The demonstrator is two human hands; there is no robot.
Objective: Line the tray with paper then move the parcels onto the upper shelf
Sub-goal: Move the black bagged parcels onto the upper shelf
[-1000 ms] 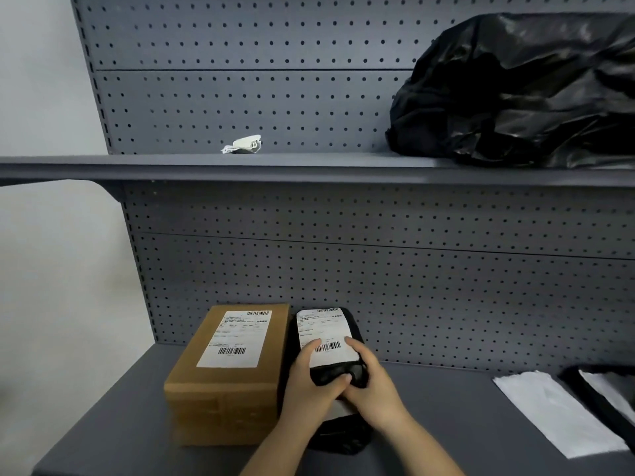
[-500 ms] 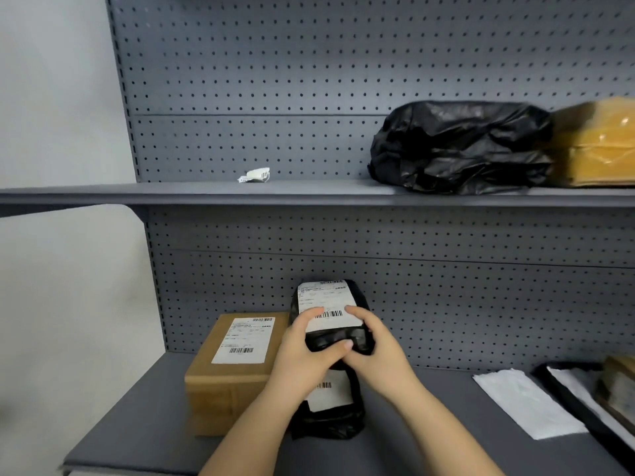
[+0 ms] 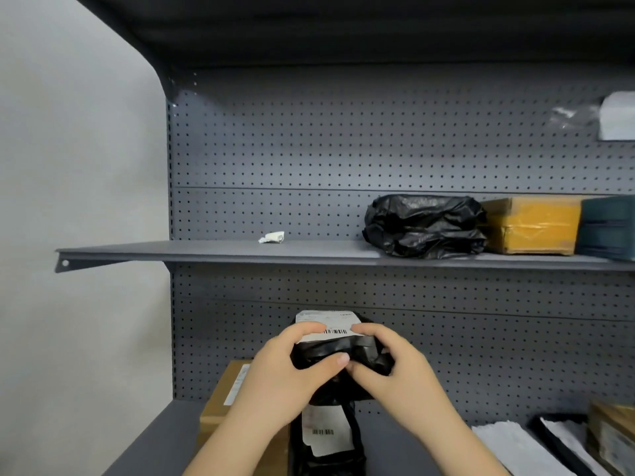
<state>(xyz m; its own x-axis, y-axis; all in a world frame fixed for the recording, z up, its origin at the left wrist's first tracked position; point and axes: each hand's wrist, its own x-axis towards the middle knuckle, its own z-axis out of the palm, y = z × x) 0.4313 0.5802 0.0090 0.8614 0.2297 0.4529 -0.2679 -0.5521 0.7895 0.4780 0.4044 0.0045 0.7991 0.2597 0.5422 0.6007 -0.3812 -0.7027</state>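
Note:
Both hands hold a small black parcel point(image 3: 338, 352) with a white barcode label in mid-air, in front of the pegboard. My left hand point(image 3: 288, 369) grips its left side and my right hand point(image 3: 395, 367) grips its right side. Beneath it a second black parcel point(image 3: 326, 438) with a label lies on the lower shelf point(image 3: 158, 438), next to a brown cardboard box point(image 3: 220, 407). The upper shelf point(image 3: 213, 250) holds a black bagged parcel point(image 3: 426, 226), a yellow-taped box point(image 3: 532, 225) and a dark green parcel point(image 3: 608, 228). A black tray point(image 3: 553, 441) lined with paper shows at the lower right.
A crumpled white label scrap point(image 3: 272, 237) lies on the upper shelf's left part. A white paper sheet point(image 3: 512, 448) lies on the lower shelf beside the tray, and a brown box point(image 3: 615, 438) sits at the tray's right. A white packet point(image 3: 618, 115) hangs high right.
Both hands have lifted the small black parcel off the one beneath it and raised it toward the upper shelf. The view has tilted upward, showing more of the upper shelf.

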